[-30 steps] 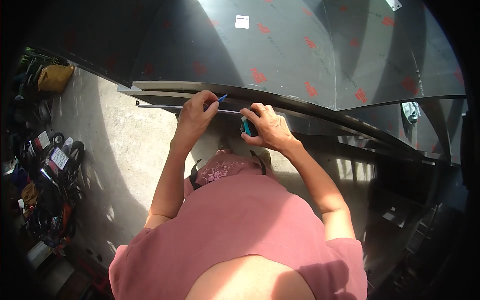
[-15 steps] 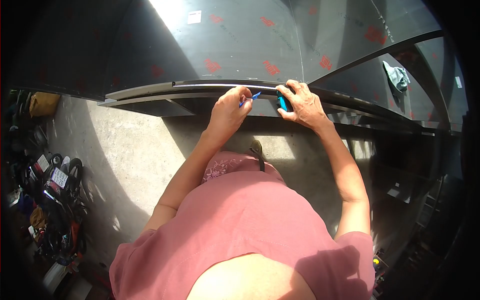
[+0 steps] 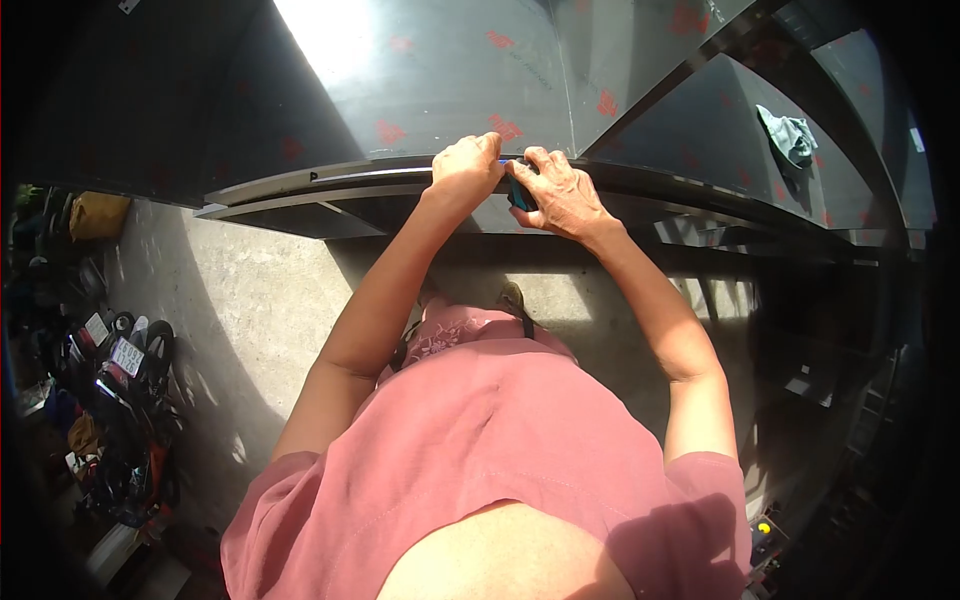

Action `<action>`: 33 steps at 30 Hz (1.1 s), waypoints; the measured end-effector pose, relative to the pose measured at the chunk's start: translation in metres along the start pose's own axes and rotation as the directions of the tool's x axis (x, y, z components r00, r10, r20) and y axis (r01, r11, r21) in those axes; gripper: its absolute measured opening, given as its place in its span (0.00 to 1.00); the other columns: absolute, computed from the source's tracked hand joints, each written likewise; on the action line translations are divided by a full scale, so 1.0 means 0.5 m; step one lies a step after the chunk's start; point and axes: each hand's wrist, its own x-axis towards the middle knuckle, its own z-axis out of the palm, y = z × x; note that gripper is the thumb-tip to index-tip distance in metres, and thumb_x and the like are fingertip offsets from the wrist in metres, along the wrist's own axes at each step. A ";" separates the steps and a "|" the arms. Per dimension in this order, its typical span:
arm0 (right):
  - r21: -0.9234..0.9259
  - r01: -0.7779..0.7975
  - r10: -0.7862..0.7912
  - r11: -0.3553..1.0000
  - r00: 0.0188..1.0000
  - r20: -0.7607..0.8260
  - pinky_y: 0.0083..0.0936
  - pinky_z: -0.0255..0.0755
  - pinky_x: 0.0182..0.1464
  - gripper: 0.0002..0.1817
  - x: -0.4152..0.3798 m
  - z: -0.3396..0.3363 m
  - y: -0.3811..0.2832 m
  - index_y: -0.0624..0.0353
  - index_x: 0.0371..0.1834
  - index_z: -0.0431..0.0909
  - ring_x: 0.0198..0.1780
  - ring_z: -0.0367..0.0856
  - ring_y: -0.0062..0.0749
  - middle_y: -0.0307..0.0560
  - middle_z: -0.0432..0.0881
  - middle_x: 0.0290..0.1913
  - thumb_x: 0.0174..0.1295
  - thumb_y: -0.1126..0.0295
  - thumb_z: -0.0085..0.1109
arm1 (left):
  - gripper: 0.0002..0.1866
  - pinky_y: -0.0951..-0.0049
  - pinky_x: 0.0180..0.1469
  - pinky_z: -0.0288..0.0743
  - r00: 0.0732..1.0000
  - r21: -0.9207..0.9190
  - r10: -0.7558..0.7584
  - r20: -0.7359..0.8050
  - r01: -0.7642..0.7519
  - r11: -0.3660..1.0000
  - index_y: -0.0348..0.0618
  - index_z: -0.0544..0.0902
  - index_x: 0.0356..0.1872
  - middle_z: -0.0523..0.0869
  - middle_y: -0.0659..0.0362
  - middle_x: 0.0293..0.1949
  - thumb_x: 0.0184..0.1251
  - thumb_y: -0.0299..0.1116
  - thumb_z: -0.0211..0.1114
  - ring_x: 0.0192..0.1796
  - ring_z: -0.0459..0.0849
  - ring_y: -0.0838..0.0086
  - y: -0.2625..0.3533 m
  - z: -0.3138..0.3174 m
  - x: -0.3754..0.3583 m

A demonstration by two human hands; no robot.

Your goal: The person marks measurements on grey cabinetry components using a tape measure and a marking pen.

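Note:
My left hand (image 3: 465,172) is closed at the edge of the dark metal panel (image 3: 450,100), its fingers round a slim blue pen (image 3: 503,162), of which only a sliver shows. Right beside it, my right hand (image 3: 562,195) grips a teal and black tape measure (image 3: 520,195) against the same edge. A pale metal strip, which looks like the drawn-out tape blade (image 3: 375,170), runs leftward along the edge and passes behind my left hand. The panel carries red printed marks.
A grey-green cloth (image 3: 788,138) hangs over the framework at right. Parked motorbikes (image 3: 125,400) stand at far left, near a brown bag (image 3: 98,215). Sunlit concrete floor (image 3: 260,290) lies below, with my shoe (image 3: 511,295) on it. Dark metal frames fill the right side.
My left hand has moved up and closer to my right hand, and the pen is now mostly hidden. My right hand has shifted left with the tape measure. The view has shifted slightly.

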 end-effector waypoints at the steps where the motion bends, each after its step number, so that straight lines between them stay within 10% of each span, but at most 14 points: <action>1: 0.006 0.013 -0.013 1.000 1.000 -0.011 0.39 0.77 0.49 0.34 -0.006 0.006 0.001 0.47 0.60 0.71 0.52 0.72 0.47 0.50 0.68 0.57 0.47 0.54 0.68 | 0.10 0.59 0.49 0.75 0.999 0.035 -0.022 0.029 0.021 0.999 0.46 0.78 0.40 0.84 0.53 0.39 0.58 0.36 0.59 0.47 0.82 0.57 0.006 0.002 -0.001; 5: 0.080 0.021 -0.025 0.997 0.998 0.051 0.40 0.77 0.48 0.33 -0.055 0.008 -0.002 0.47 0.60 0.70 0.52 0.71 0.46 0.50 0.67 0.56 0.49 0.53 0.67 | 0.09 0.60 0.44 0.76 0.976 0.055 0.140 -0.165 -0.133 0.990 0.44 0.78 0.37 0.84 0.51 0.35 0.57 0.35 0.59 0.42 0.83 0.56 0.014 0.025 -0.045; 10: 0.208 0.017 -0.011 0.978 0.999 -0.030 0.41 0.77 0.45 0.34 -0.213 0.023 0.045 0.45 0.60 0.69 0.53 0.71 0.46 0.49 0.68 0.55 0.47 0.53 0.67 | 0.07 0.67 0.37 0.73 0.981 -0.392 0.089 -0.172 -0.151 0.908 0.42 0.79 0.38 0.81 0.55 0.29 0.61 0.32 0.61 0.32 0.81 0.65 0.090 0.015 -0.145; 16: 0.028 -0.162 0.161 0.986 0.986 0.042 0.34 0.78 0.49 0.33 -0.407 -0.057 0.151 0.43 0.58 0.71 0.53 0.74 0.42 0.46 0.70 0.54 0.44 0.58 0.69 | 0.09 0.80 0.33 0.68 0.996 -0.629 0.076 0.037 -0.035 0.777 0.39 0.80 0.42 0.76 0.66 0.25 0.64 0.31 0.61 0.29 0.72 0.84 0.170 0.080 -0.205; 26: -0.090 -0.197 0.189 0.976 0.978 -0.087 0.36 0.76 0.50 0.32 -0.443 -0.173 0.336 0.43 0.58 0.71 0.53 0.74 0.41 0.44 0.70 0.55 0.46 0.60 0.69 | 0.11 0.73 0.35 0.71 0.958 -0.598 0.288 0.010 -0.225 0.770 0.39 0.79 0.45 0.81 0.57 0.31 0.63 0.32 0.60 0.28 0.75 0.76 0.361 0.147 -0.120; 33: -0.064 -0.079 0.075 0.995 0.996 -0.057 0.35 0.77 0.49 0.32 -0.396 -0.160 0.452 0.41 0.59 0.70 0.52 0.74 0.42 0.44 0.70 0.53 0.47 0.58 0.68 | 0.10 0.65 0.43 0.74 0.890 -0.395 0.342 -0.301 -0.443 0.805 0.39 0.79 0.41 0.82 0.53 0.34 0.62 0.32 0.60 0.37 0.82 0.62 0.471 0.237 0.071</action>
